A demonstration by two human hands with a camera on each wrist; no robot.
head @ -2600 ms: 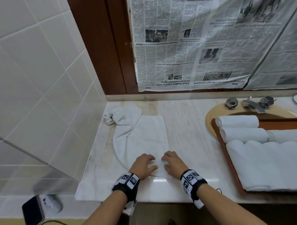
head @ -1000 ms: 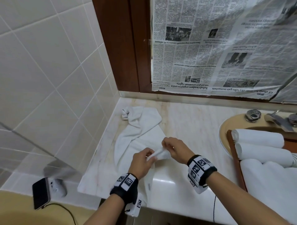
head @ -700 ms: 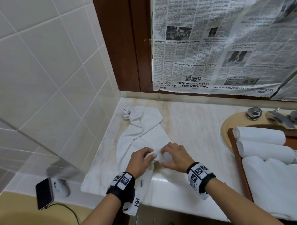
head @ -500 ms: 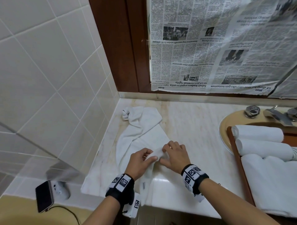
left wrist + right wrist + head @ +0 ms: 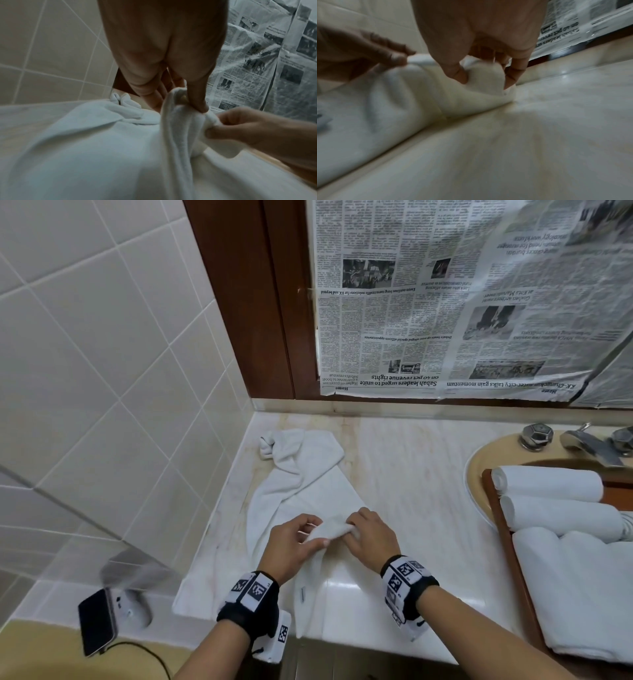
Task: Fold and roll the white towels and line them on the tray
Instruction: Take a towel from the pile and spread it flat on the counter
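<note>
Far left, below the counter edge: a dark phone [image 5: 97, 622] propped on a ledge, cable trailing. Tiled wall above it.

On the marble counter [image 5: 404, 474], left half: the white towel [image 5: 305, 491] being worked. Its far end lies bunched near the wall corner; the middle runs flat toward the person; the near end hangs slightly over the counter's front edge, label showing.

Left hand [image 5: 291, 546]: fingers curled, thumb pinching the left part of the raised ridge of cloth. The left wrist view shows the thumb pressed down onto the gathered fold, fabric draping away below.

Right hand [image 5: 370, 537]: curled over the right end of the same ridge, thumb and fingertips nipping the cloth, as the right wrist view shows. Both hands have hold of the towel and nothing else.

Step in hand, as I judge it: starting the roll at the near end. The core is only a first small tuck, loose and uneven.

Next move likely calls for even pressure from both hands, rolling away toward the wall, keeping the edges square; the crumpled far end probably needs flattening first, or the roll comes out lopsided.

Right: wooden tray [image 5: 496, 529] set over the basin, holding two rolled towels [image 5: 551, 484] at its far end and more white cloth nearer. Faucet [image 5: 589, 443] behind.
</note>
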